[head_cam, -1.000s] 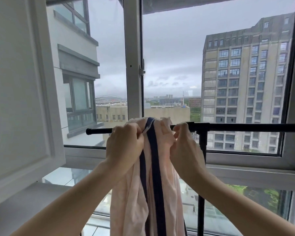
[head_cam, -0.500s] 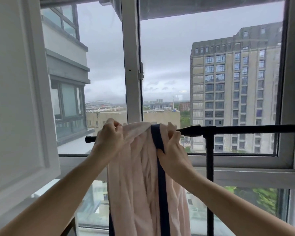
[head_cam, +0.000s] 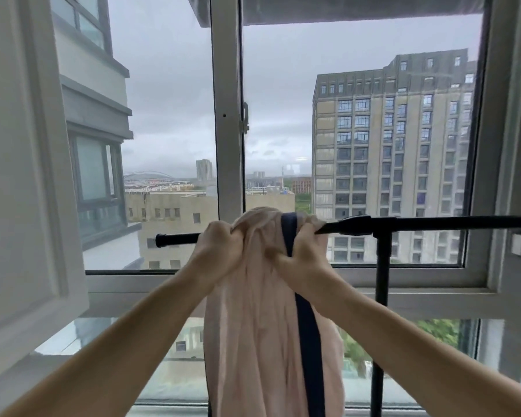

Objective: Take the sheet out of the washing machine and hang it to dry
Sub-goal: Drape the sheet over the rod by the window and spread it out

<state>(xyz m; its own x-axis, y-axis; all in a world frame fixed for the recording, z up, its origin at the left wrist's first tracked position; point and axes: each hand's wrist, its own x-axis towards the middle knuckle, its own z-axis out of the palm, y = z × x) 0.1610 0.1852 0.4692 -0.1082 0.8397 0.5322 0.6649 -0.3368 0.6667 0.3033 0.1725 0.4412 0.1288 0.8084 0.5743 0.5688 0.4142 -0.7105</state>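
Pale pink sheet (head_cam: 253, 326) with a dark blue stripe draped bunched over a black drying rail (head_cam: 433, 222), left hand (head_cam: 220, 251) and right hand (head_cam: 304, 254) gripping its folds at the rail, window frame (head_cam: 227, 115) behind, grey tower block (head_cam: 388, 152) outside

The sheet (head_cam: 253, 326) runs off the bottom edge at 6 o'clock, its lower end unseen. Where it bunches over the rod (head_cam: 433, 222), the rod beneath is hidden. The rod leaves the frame at 3 o'clock. Fingertips of both hands, left (head_cam: 220, 251) and right (head_cam: 304, 254), are buried in folds.
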